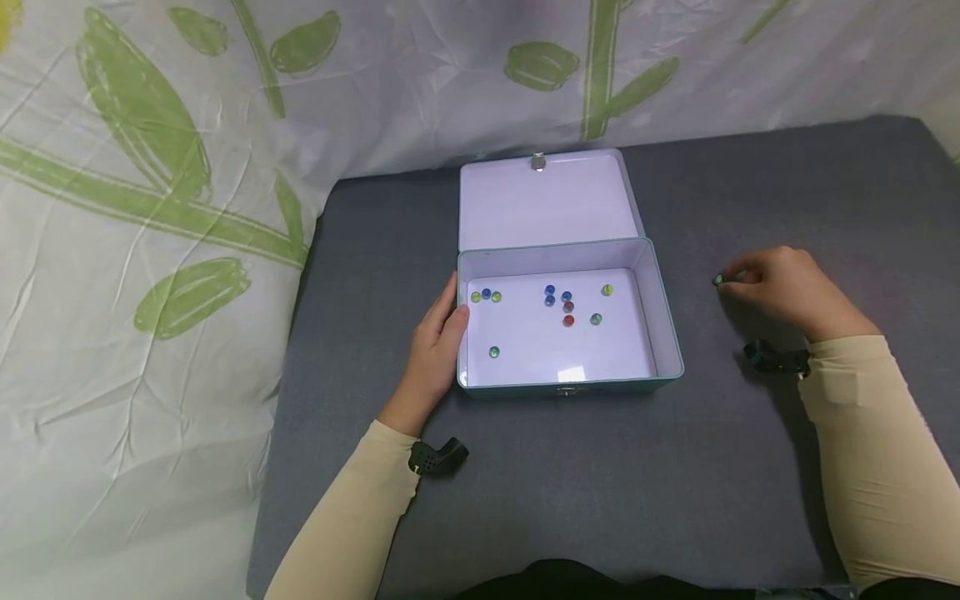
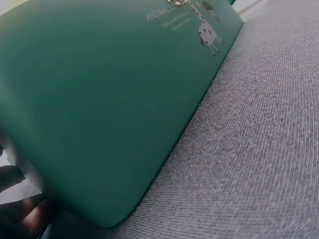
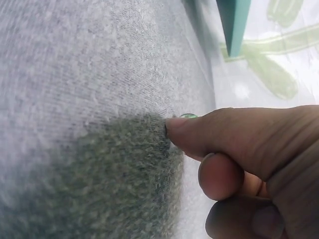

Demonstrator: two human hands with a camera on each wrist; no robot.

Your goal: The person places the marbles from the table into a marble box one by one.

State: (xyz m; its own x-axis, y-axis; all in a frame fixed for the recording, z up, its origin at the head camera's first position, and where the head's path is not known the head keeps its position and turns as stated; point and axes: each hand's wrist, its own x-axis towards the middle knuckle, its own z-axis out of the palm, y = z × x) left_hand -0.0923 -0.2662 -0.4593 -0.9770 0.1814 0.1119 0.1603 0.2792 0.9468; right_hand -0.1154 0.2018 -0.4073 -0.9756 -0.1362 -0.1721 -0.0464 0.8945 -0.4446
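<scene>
My left hand (image 1: pixel 429 357) holds the left wall of a green tin box (image 1: pixel 666 329), its thumb at the rim and fingers along the outside. The box's lid is folded back, and several blue, red, yellow-green and green marbles lie scattered on its white floor. To the right of the box, my right hand (image 1: pixel 797 287) pinches a green marble (image 1: pixel 717 280) between thumb and index finger, down at the table surface. The right wrist view shows only a sliver of that marble (image 3: pixel 188 115) behind the thumb. In the left wrist view, fingertips (image 2: pixel 10 177) touch the box's side.
A grey cloth-covered table (image 1: pixel 555 475) lies under everything. The raised lid (image 1: pixel 547 200) with its metal clasp (image 1: pixel 537 162) leans back behind the box. A white sheet (image 1: pixel 420 92) with painted green leaves hangs along the back and left. Each wrist carries a black camera (image 1: pixel 437 457).
</scene>
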